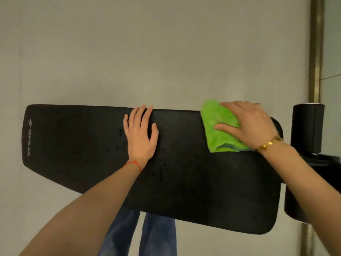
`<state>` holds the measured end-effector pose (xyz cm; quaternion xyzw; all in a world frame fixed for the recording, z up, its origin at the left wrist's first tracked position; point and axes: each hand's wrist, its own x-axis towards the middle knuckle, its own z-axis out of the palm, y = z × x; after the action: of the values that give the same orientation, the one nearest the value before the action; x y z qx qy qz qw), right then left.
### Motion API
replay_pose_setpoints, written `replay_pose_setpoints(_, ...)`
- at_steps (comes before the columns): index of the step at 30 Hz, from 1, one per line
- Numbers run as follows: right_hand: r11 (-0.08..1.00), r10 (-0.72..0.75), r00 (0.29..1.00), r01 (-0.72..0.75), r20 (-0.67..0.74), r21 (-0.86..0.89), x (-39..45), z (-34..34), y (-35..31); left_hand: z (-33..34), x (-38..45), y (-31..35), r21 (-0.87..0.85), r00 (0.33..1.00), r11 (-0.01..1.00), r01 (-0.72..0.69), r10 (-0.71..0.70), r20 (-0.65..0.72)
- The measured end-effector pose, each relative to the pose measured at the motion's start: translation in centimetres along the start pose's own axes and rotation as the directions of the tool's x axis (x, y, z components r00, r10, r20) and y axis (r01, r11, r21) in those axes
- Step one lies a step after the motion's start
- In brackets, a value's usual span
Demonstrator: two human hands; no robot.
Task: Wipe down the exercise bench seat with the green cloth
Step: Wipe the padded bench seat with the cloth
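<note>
Green cloth [218, 126] is lying on the far right part of the black bench seat [92, 145], and I am pressing it down with my right hand [247, 124], fingers spread flat over it. I am resting my left hand [141, 134] on the pad's middle, palm down, fingers straight, grasping nothing.

Pale logo on bench seat [77, 145], lettering unreadable

Red wrist string [134, 164], gold bracelet [269, 143], jeans [140, 235].
</note>
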<state>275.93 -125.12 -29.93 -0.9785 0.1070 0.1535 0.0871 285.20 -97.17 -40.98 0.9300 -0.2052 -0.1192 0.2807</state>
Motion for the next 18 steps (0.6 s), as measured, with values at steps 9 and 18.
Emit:
replay_pose_setpoints(9, 0.995, -0.061, 0.931, 0.029, 0.36, 0.093, 7.8, 0.4, -4.9, -0.3, 0.4, 0.6, 0.018, 1.0, 1.0, 0.016, -0.016, 0.004)
replay_pose_setpoints(18, 0.985, 0.021, 0.966, -0.064, 0.256, 0.161, 1.5, -1.8, 1.5, -0.5, 0.3, 1.0, 0.013, 0.999, 0.999, 0.029, -0.03, 0.016)
